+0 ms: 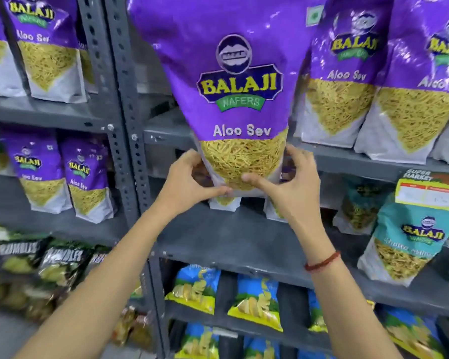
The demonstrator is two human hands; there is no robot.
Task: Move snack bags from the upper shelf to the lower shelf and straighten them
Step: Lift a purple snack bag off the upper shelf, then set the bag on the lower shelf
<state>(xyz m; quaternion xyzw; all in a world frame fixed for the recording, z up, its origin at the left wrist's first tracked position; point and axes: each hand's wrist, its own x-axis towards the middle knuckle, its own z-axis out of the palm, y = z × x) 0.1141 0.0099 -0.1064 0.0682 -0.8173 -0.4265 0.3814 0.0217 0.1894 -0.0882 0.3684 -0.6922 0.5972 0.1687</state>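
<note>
The person holds a large purple Aloo Sev bag (240, 99) upright in front of the shelving, with both hands at its bottom end. The left hand (189, 180) wraps the lower left corner and the right hand (283, 182) the lower right, the fingers of each curled round the bag's edges and the thumbs pressed to its front, so both are clamped on the pack. Holding it low and from both sides likely keeps the tall pack square and label-forward, which would suit setting it down straight.

The bag's base hangs just above the lower shelf (239, 239), in front of two small packs (224, 202) at the back of that shelf (only their white bottoms show). Judging by this, the bag is on its way down and not yet set.

On the upper shelf (353, 158) to the right, more Aloo Sev bags (340, 81) stand upright side by side, each showing yellow sev through a clear panel. A teal snack bag (410, 242) leans at the right of the lower shelf. Blue and yellow chip packs (257, 304) fill the tier below
</note>
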